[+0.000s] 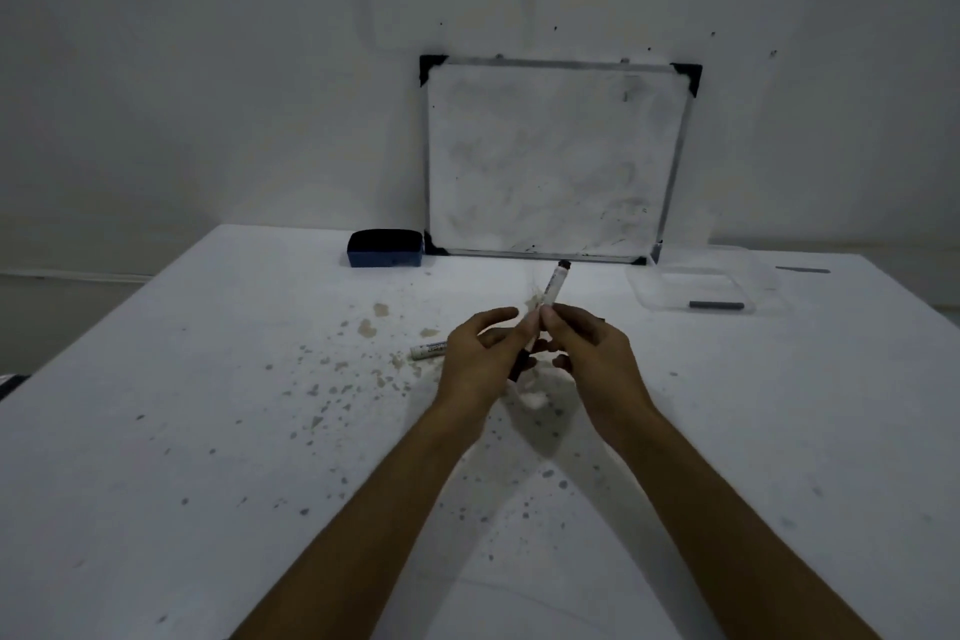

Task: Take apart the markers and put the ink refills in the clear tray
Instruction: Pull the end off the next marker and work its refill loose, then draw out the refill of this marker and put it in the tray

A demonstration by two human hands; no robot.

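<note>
Both hands, left hand (480,353) and right hand (589,353), grip clamped on one tilted marker (553,287).

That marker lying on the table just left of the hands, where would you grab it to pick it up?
Probably around the white barrel of the spare marker, coming down from above. It lies flat on the table, so fingers can pinch its long sides. Its right end is hidden behind the left hand.
</note>
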